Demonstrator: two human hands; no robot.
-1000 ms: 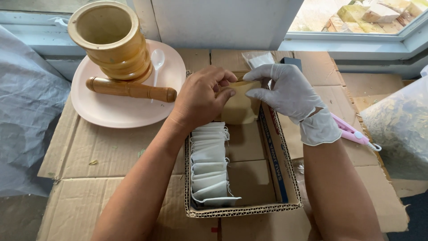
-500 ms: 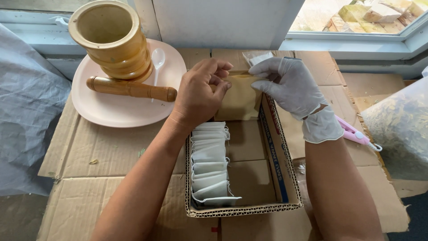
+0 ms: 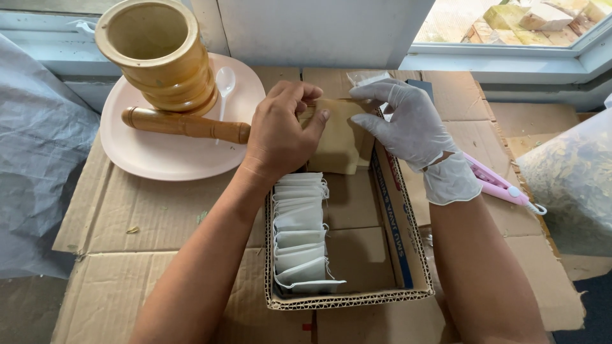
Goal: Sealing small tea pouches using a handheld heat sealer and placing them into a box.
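A tan paper pouch (image 3: 338, 137) is held upright over the far end of an open cardboard box (image 3: 408, 255). My bare left hand (image 3: 280, 134) pinches its top left edge. My right hand (image 3: 408, 124), in a white glove, grips its top right edge. Inside the box, along its left side, stands a row of several small white filter bags (image 3: 296, 232) with drawstrings.
A wooden mortar (image 3: 159, 54), a wooden pestle (image 3: 185, 124) and a white plastic spoon (image 3: 224, 83) sit on a pink plate (image 3: 153, 159) at the far left. A pink handled tool (image 3: 500, 185) lies to the right. A clear bag of dried leaves (image 3: 574, 185) is at the right edge. Flattened cardboard (image 3: 140, 216) covers the surface.
Both hands have lifted the tan pouch slightly and shifted their fingers along its top edge. The box and plate have not moved.
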